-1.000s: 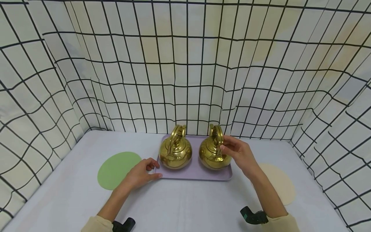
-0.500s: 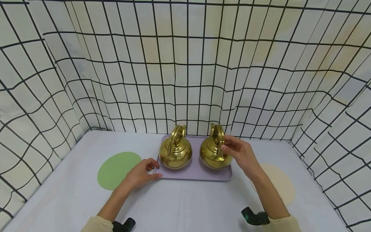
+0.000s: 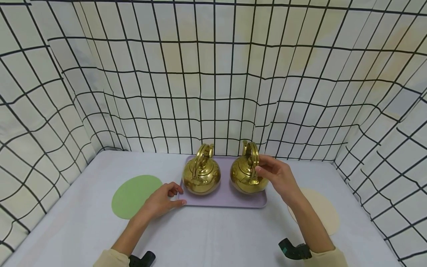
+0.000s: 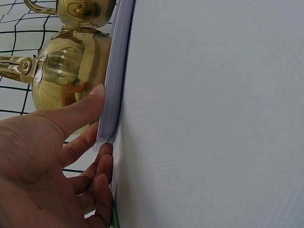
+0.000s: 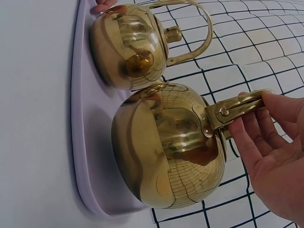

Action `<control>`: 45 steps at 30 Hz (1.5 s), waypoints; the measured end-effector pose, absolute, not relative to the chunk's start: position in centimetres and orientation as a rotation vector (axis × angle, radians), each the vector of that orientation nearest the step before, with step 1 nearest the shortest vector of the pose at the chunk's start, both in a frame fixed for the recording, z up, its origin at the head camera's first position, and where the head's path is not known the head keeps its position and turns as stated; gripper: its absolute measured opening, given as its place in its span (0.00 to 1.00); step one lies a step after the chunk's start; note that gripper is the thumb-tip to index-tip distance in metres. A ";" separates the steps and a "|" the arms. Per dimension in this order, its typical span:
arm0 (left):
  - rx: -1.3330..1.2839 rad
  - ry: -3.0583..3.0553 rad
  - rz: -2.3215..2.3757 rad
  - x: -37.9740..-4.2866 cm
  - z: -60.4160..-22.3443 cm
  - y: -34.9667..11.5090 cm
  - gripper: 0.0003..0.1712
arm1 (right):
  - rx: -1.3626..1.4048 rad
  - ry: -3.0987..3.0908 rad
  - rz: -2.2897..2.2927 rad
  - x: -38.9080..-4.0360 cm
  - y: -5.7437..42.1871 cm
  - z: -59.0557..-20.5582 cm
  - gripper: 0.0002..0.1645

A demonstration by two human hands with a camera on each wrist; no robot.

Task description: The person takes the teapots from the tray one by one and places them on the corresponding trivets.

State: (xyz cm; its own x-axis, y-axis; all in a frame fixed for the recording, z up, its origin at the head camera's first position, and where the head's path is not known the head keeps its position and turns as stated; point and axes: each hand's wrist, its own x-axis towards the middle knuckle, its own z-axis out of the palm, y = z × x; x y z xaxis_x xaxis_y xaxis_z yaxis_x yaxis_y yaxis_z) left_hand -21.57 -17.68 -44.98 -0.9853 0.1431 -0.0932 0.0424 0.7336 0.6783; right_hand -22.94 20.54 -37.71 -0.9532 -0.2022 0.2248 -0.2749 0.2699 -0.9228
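Two shiny gold-coloured kettles with tall arched handles are on a lilac tray. My right hand grips the handle of the right kettle, fingers curled round it from the right, thumb in front. In the right wrist view this kettle leans a little and overlaps the tray's end. The left kettle sits upright, untouched. My left hand holds the tray at its front left corner. In the left wrist view the thumb lies on the tray's rim and the other fingers curl at its end.
A green round mat lies left of the tray, partly behind the left hand. A cream round mat lies to the right, partly under the right forearm. A white wall with a black grid encloses the white table at back and sides.
The right kettle has shifted slightly right and up with my right hand. My left hand, the tray and the left kettle have kept their places.
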 end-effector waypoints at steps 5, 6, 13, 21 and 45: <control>0.142 2.795 1.087 -21.5 -45.0 -17.6 0.20 | 0.463 -2.453 1.812 -22.9 20.7 -37.6 0.25; 0.139 2.794 1.088 -21.5 -45.0 -17.6 0.20 | 0.460 -2.453 1.817 -22.9 20.7 -37.6 0.25; 0.138 2.794 1.097 -21.4 -44.8 -17.5 0.20 | 0.437 -2.475 1.792 -22.8 21.0 -37.3 0.24; 0.137 2.791 1.097 -21.4 -44.9 -17.6 0.20 | 0.432 -2.477 1.774 -22.7 21.4 -37.1 0.25; 0.133 2.785 1.110 -21.4 -44.9 -17.6 0.20 | 0.422 -2.445 1.772 -21.6 23.1 -36.5 0.25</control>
